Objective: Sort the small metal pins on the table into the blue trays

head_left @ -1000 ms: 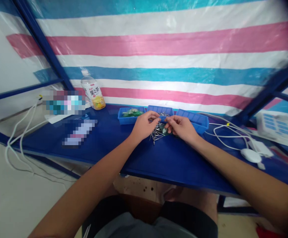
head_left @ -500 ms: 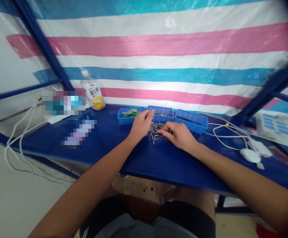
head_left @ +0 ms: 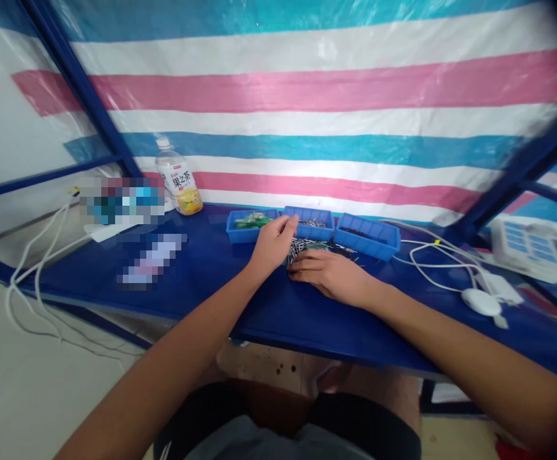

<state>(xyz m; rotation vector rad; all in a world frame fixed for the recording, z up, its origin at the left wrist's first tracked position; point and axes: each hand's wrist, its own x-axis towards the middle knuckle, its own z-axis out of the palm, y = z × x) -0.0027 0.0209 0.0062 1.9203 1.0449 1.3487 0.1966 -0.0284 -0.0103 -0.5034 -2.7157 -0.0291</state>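
A heap of small metal pins (head_left: 302, 246) lies on the blue table (head_left: 211, 275) in front of three blue trays. My left hand (head_left: 273, 244) rests at the heap's left edge, fingers curled and pinched near the middle tray (head_left: 308, 221); what it pinches is too small to make out. My right hand (head_left: 329, 275) lies flat, palm down, over the near side of the heap, fingers stretched toward the left. The left tray (head_left: 251, 225) holds green pieces. The right tray (head_left: 367, 234) holds dark small parts.
A drink bottle (head_left: 177, 184) stands at the back left beside blurred items. White cables (head_left: 432, 259), a white mouse (head_left: 481, 300) and a white power strip (head_left: 527, 248) lie to the right. More cables (head_left: 39, 268) hang off the left edge. A striped tarp backs the table.
My right hand has dropped from a raised pinch over the heap, moved left and flattened on the pins. My left hand shifted slightly down and left. The view tilted a little.
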